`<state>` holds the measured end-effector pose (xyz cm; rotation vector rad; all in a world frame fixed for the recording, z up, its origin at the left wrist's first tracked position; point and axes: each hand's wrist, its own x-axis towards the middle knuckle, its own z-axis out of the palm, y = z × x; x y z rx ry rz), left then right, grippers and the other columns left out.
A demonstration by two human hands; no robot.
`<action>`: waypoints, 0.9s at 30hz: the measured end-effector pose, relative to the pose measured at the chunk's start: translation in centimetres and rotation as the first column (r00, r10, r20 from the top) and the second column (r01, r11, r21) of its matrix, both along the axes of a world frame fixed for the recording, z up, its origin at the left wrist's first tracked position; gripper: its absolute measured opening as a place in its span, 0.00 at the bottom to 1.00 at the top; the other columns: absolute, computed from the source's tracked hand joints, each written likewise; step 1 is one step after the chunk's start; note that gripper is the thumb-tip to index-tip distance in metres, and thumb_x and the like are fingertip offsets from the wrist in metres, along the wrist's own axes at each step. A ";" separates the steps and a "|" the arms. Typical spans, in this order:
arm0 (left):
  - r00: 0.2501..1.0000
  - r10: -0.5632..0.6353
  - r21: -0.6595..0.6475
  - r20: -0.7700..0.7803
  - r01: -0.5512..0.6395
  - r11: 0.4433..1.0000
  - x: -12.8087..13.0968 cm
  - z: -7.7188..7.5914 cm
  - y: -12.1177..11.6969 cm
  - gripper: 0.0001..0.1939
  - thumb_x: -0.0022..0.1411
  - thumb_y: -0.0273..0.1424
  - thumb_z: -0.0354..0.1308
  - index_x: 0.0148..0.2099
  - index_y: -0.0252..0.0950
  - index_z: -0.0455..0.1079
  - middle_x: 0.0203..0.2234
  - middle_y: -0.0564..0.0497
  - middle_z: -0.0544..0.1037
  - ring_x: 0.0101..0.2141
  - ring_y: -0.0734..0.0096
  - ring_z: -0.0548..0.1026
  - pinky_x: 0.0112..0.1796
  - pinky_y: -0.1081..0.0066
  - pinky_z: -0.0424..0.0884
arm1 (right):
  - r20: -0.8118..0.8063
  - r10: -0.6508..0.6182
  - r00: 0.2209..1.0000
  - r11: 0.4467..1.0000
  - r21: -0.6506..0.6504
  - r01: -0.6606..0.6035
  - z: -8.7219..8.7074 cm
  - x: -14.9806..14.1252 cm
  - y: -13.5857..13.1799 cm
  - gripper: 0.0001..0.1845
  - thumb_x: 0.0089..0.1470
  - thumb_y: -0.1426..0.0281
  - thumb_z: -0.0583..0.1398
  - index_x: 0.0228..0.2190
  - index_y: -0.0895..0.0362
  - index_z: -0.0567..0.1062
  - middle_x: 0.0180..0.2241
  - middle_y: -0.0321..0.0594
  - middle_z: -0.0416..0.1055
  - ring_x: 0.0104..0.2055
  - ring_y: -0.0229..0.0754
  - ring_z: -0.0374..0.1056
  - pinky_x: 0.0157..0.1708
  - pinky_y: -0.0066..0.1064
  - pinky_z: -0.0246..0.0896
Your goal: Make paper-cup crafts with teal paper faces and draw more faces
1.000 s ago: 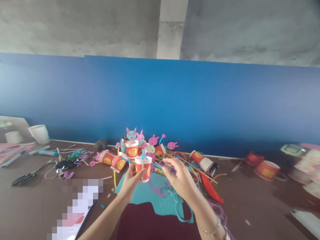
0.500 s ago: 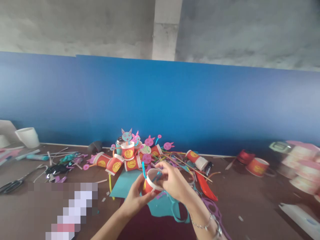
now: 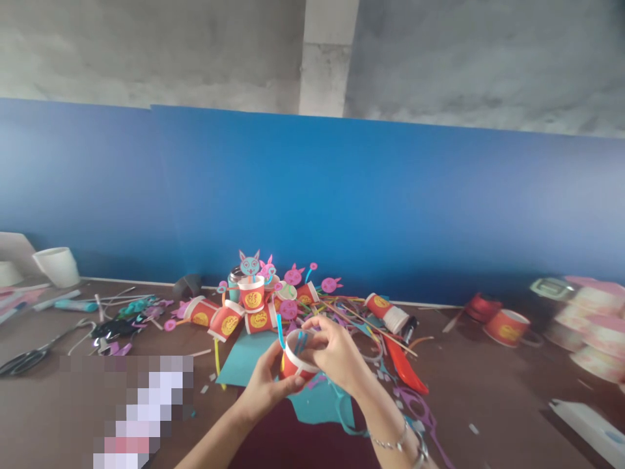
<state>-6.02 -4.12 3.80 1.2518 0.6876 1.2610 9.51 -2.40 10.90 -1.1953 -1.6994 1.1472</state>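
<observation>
A red paper cup (image 3: 295, 369) with a white rim and a yellow print is in my left hand (image 3: 263, 385), its mouth tilted towards me. My left fingers and thumb wrap round its side. From the cup's left side a bent light-blue straw (image 3: 280, 331) sticks up. My right hand (image 3: 336, 352) reaches over the rim, with its closed fingertips inside the cup at another blue straw (image 3: 302, 341). The tips themselves are partly hidden. Beneath my hands lie cut sheets of teal paper (image 3: 319, 404).
Behind the cup stand several decorated red cups (image 3: 252, 296) with pink and blue animal faces. Scissors (image 3: 29, 358) lie at the left. To the right are a red tool (image 3: 405, 365), a handled red cup (image 3: 506, 327) and stacked pale cups (image 3: 600, 332). A blue partition (image 3: 312, 195) rises behind.
My right fingers have shifted slightly within the cup, and the blue straw inside now lies against the far inner wall. The left hand still holds the cup in nearly the same place.
</observation>
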 end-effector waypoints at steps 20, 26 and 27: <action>0.994 -0.093 -0.112 0.053 0.098 0.989 -0.7 0.6 -0.4 0.28 0.43 0.34 0.69 0.49 0.34 0.70 0.42 0.43 0.77 0.43 0.52 0.72 0.43 0.62 0.68 | 0.071 0.088 0.994 0.961 0.256 -0.103 1.6 1.4 -0.6 0.08 0.44 0.79 0.55 0.27 0.55 0.65 0.25 0.30 0.67 0.28 0.35 0.63 0.29 0.24 0.56; 0.993 -0.078 -0.107 0.088 0.087 0.990 -0.4 1.5 -0.7 0.31 0.44 0.36 0.69 0.51 0.36 0.69 0.44 0.42 0.76 0.45 0.52 0.71 0.44 0.62 0.67 | 0.075 0.009 0.997 0.962 0.270 -0.029 0.8 0.6 -0.3 0.08 0.42 0.80 0.55 0.25 0.56 0.64 0.24 0.30 0.66 0.26 0.34 0.63 0.27 0.24 0.56; 0.994 -0.065 -0.104 0.085 0.074 0.992 -0.4 1.5 -0.7 0.31 0.44 0.36 0.69 0.51 0.35 0.69 0.44 0.42 0.75 0.45 0.51 0.71 0.44 0.62 0.67 | 0.066 0.004 0.998 0.962 0.274 -0.022 0.7 0.5 -0.3 0.08 0.42 0.79 0.55 0.25 0.55 0.64 0.24 0.31 0.67 0.27 0.35 0.64 0.27 0.24 0.56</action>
